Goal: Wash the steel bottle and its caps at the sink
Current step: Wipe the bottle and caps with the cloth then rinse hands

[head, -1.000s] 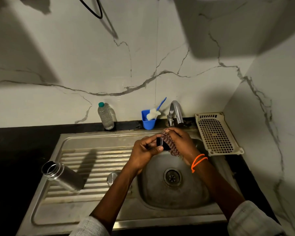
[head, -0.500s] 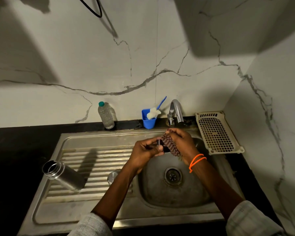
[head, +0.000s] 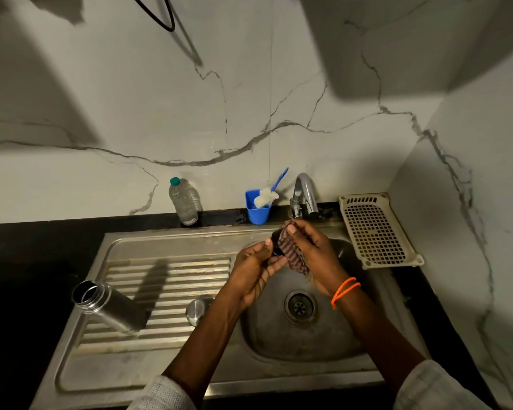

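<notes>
Above the sink basin [head: 279, 335], just under the tap [head: 304, 192], my left hand [head: 256, 269] holds a small black cap [head: 276, 242]. My right hand [head: 314, 253] presses a striped scrubbing cloth [head: 292, 253] against that cap and grips the cloth. The open steel bottle [head: 107, 306] lies on its side on the ribbed drainboard [head: 172, 279], mouth toward the left. A round steel cap [head: 196, 310] rests on the drainboard beside my left forearm.
A clear plastic bottle with a green lid [head: 184, 202] and a blue cup holding a brush [head: 259, 207] stand at the back ledge. A cream perforated tray [head: 373, 230] lies right of the sink. Marble walls close in behind and at right.
Both hands have shifted slightly toward the tap. The cloth has turned over the black cap. Bottle and steel cap have not moved.
</notes>
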